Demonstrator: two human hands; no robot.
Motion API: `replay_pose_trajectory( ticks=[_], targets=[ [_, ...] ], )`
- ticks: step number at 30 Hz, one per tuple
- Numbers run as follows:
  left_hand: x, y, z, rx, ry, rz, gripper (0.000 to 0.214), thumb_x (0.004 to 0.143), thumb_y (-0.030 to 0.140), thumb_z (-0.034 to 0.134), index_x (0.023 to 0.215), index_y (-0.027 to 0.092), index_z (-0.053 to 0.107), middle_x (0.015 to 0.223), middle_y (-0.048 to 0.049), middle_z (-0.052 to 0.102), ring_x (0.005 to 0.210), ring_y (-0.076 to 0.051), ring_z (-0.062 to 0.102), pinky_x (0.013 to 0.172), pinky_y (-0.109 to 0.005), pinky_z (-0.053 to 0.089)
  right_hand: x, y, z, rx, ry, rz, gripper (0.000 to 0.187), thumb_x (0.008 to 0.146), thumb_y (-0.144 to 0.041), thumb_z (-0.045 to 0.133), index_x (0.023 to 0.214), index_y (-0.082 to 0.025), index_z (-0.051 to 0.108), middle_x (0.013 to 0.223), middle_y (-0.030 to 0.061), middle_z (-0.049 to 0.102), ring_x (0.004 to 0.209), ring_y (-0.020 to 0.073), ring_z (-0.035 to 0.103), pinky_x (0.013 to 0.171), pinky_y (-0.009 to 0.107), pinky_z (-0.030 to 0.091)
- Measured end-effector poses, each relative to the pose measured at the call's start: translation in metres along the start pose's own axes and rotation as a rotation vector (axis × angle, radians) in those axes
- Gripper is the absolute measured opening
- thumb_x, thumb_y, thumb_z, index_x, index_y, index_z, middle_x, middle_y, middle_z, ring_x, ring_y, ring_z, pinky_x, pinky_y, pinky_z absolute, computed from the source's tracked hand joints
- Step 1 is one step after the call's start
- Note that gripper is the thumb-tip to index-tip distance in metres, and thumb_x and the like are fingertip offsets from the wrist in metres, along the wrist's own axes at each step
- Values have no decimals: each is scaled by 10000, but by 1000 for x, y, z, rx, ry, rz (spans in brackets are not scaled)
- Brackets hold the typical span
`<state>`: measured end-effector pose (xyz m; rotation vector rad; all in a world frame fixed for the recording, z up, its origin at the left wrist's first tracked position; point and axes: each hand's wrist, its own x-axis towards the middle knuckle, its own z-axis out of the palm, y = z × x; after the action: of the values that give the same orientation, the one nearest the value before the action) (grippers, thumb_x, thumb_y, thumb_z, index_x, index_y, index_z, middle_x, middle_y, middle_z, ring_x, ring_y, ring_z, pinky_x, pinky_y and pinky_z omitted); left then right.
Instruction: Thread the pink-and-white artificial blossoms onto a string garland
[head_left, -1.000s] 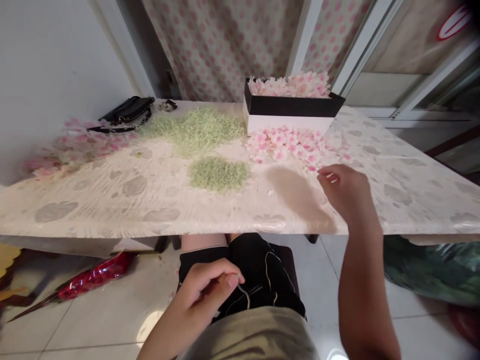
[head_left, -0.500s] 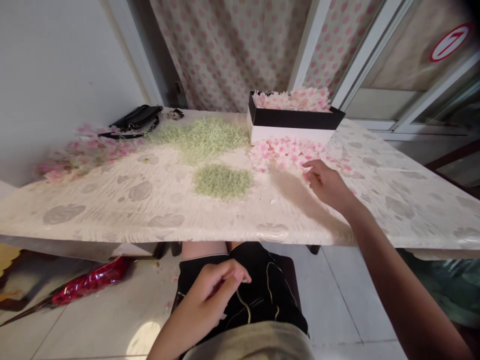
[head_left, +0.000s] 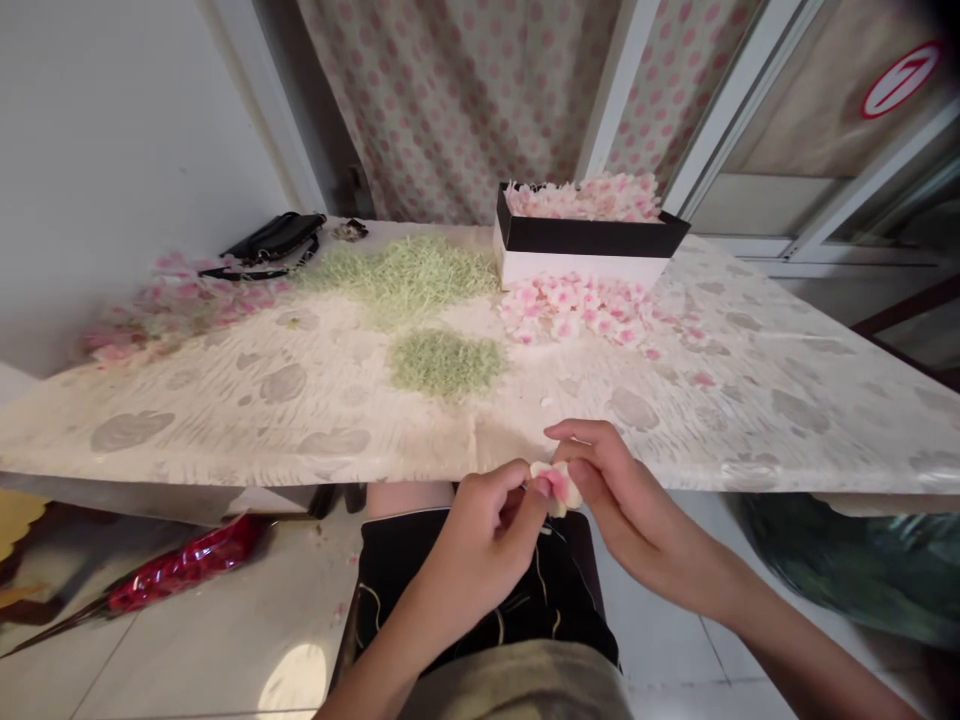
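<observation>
Fingers (head_left: pixel 581 432) of left hand (head_left: pixel 480 545) and right hand (head_left: pixel 637 510) pinched close on a ruffled pink-white artificial blossom (head_left: pixel 556 486), just above a glossy, mottled plastic table cover (head_left: pixel 300 440).

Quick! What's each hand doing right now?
Left hand: closed, fingers pinching a pink blossom.
Right hand: closed, fingers pinching the same blossom.

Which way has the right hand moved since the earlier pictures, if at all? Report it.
Yes: the right hand has moved toward the person, from beside the pink blossoms back to the table's near edge.
</observation>
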<state>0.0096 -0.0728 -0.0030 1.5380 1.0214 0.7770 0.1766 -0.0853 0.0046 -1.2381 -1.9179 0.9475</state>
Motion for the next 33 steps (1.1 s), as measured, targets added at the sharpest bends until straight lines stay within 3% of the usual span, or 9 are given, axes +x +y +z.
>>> replay_pose_trajectory(
  ticks=[7, 13, 18, 22, 27, 29, 31, 33],
  targets=[
    [-1, -6, -5, 4, 13, 73, 343, 978, 358, 415, 695, 180, 489, 589, 56, 336, 538, -108, 308, 493, -249, 241, 9, 3, -2, 289, -95, 52, 280, 972, -297, 475, 1247, -313, 422, 809, -23, 605, 736, 139, 581, 690, 271, 468],
    [6, -6, -10, 23, -28, 99, 346, 984, 391, 399, 790, 177, 590, 638, 25, 509, 550, -119, 414, 551, -248, 354, 24, 5, 3, 438, 6, 83, 96, 923, -321, 556, 926, -225, 559, 653, -37, 608, 604, 127, 574, 600, 260, 470],
    [5, -4, -12, 94, -14, 79, 349, 969, 397, 413, 726, 190, 553, 580, 46, 422, 522, -118, 394, 498, -232, 321, 27, 12, 2, 363, 164, 118, 216, 898, -375, 579, 774, -212, 508, 576, -44, 578, 519, 114, 546, 514, 241, 441],
    [15, 1, -22, 171, 71, 68, 350, 960, 373, 427, 662, 194, 466, 556, 66, 322, 499, -108, 352, 475, -224, 278, 31, 24, -9, 314, 280, 123, 326, 896, -421, 564, 672, -216, 449, 603, -25, 583, 556, 118, 564, 553, 250, 462],
    [50, 2, -40, 326, 168, 78, 289, 924, 342, 475, 713, 167, 565, 550, 36, 451, 478, -126, 396, 473, -252, 257, 37, 32, -17, 258, 320, 141, 425, 885, -499, 553, 598, -212, 430, 547, -33, 505, 507, 112, 513, 509, 246, 432],
    [61, 3, -40, 363, 185, 93, 290, 936, 382, 451, 832, 153, 594, 580, 14, 518, 489, -142, 434, 480, -259, 276, 40, 32, -16, 249, 317, 142, 448, 872, -518, 561, 580, -212, 414, 544, -38, 483, 480, 103, 482, 477, 238, 411],
    [67, 5, -35, 371, 162, 120, 302, 932, 425, 462, 939, 153, 594, 622, 0, 566, 519, -155, 477, 493, -259, 306, 43, 32, -13, 241, 309, 138, 452, 863, -516, 573, 576, -214, 398, 550, -40, 474, 474, 99, 464, 463, 233, 396],
    [71, 9, -28, 359, 90, 157, 270, 904, 426, 517, 882, 170, 600, 621, 11, 560, 530, -147, 488, 495, -250, 316, 45, 33, -11, 233, 294, 131, 441, 869, -517, 559, 589, -217, 398, 563, -38, 483, 480, 103, 461, 459, 234, 386]
  ],
)
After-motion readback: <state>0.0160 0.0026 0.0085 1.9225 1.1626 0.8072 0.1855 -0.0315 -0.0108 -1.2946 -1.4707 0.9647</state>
